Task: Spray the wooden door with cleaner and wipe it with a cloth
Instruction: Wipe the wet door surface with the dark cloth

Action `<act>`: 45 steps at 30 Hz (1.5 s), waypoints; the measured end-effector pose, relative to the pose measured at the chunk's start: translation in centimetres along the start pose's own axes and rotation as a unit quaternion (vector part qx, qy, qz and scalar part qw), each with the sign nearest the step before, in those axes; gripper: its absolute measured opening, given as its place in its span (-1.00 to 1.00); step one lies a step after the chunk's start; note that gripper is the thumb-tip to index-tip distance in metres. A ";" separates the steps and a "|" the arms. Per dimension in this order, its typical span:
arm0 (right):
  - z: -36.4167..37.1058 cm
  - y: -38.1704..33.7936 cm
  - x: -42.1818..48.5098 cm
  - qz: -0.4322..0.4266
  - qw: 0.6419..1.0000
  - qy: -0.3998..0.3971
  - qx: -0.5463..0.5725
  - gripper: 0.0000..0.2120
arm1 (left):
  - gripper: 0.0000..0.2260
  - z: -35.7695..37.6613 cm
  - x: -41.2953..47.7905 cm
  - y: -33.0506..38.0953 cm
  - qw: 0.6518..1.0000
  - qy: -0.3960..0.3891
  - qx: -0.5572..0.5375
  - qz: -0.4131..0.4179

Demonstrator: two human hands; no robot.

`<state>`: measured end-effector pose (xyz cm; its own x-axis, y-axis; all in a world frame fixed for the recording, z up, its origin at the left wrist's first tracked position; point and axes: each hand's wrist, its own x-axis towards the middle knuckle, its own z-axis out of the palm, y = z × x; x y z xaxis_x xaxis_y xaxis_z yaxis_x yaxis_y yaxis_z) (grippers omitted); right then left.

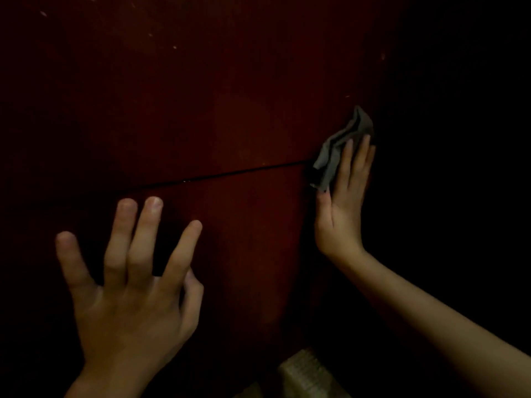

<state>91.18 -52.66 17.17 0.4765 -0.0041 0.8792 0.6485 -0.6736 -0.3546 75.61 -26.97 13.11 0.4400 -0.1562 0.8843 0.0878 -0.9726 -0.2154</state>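
At about three o'clock on the dark red wooden door (218, 116), we are pressing a crumpled grey cloth (337, 147) flat against the panel with our right hand (342, 208), fingers held straight and close together over the fabric, the palm pinning it near the door's right edge. A thin dark groove (230, 174) is running across the wood from nine o'clock up to the cloth. Down at seven o'clock, our left hand (129, 288) is hovering or bracing with fingers spread wide and nothing in it; we cannot tell whether it is touching the door. We are judging this to be the wiping step, since no spray bottle is showing. The next move is calling for steady palm pressure while sweeping the cloth toward nine o'clock along the groove.
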 end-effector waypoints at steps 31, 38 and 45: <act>-3.8 -0.5 -3.9 0.033 0.963 -0.247 -0.104 -0.20 | -0.44 0.2 0.4 0.5 0.998 0.041 -0.033 -0.026; -3.3 -6.3 3.7 0.029 0.992 -0.113 -0.040 -0.31 | -0.59 -4.6 7.8 1.0 0.995 0.059 -0.047 0.067; 0.0 -5.2 -2.7 -0.057 0.991 -0.085 -0.092 -0.27 | -0.57 -7.9 16.6 0.1 0.995 0.014 -0.027 0.094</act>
<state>86.53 -49.11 16.68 0.5100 0.1929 0.8383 0.5918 -0.7859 -0.1792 75.91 -31.05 31.03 0.4191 -0.3409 0.8415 -0.0424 -0.9332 -0.3569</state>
